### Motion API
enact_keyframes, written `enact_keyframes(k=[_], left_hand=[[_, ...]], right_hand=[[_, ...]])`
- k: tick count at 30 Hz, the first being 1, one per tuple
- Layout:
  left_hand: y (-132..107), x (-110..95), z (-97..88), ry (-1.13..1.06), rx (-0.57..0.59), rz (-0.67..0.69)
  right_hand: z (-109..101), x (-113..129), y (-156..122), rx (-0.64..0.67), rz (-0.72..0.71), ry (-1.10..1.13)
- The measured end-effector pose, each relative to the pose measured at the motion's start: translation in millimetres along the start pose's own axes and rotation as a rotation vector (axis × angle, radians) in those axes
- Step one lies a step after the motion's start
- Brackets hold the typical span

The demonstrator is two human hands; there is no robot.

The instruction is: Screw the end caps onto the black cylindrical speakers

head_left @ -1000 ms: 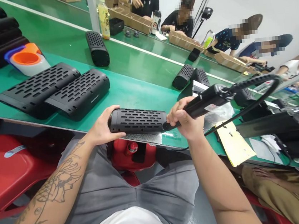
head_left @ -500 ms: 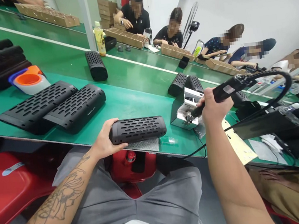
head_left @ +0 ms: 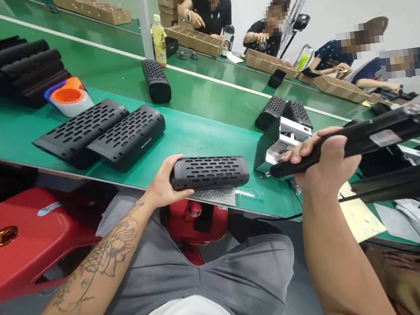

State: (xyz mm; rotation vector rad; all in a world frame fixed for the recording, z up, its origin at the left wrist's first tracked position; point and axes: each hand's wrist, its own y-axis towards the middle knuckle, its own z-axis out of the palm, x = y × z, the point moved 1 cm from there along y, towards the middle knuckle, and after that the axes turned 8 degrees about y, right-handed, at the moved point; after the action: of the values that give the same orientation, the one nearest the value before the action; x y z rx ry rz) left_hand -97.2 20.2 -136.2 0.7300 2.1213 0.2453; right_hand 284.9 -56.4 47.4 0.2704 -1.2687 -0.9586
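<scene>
My left hand is closed around the left end of a black slotted speaker housing, lying lengthwise at the table's front edge. My right hand grips a black electric screwdriver, tilted nearly level, its front end pointing left. That end is just in front of a small silver-and-black box that looks like a screw feeder; I cannot tell whether they touch. Whether a screw sits on the bit is too small to see. Two more slotted housings lie to the left of my left hand.
Orange and blue tape rolls and stacked black shells are at the left. One housing stands near a yellow bottle. Co-workers sit across the belt behind cardboard trays. A red stool stands at the lower left.
The screwdriver has tipped to a flatter angle, and its front end has moved from the feeder's face to just before it. My left hand keeps hold of the housing. The whole view has shifted.
</scene>
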Motion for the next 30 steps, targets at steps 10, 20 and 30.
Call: enact_keyframes(k=[10, 20, 30], left_hand=[[0.9, -0.7, 4.7, -0.033, -0.021, 0.048], [2.5, -0.1, 5.9, -0.044, -0.040, 0.087], [3.3, -4.0, 4.5, -0.031, -0.013, 0.019]], right_hand=[[112.8, -12.4, -45.1, 0.274, 0.208, 0.141], [116.7, -24.2, -52.1, 0.356, 0.288, 0.131], [112.4, -29.1, -52.7, 0.463, 0.347, 0.169]])
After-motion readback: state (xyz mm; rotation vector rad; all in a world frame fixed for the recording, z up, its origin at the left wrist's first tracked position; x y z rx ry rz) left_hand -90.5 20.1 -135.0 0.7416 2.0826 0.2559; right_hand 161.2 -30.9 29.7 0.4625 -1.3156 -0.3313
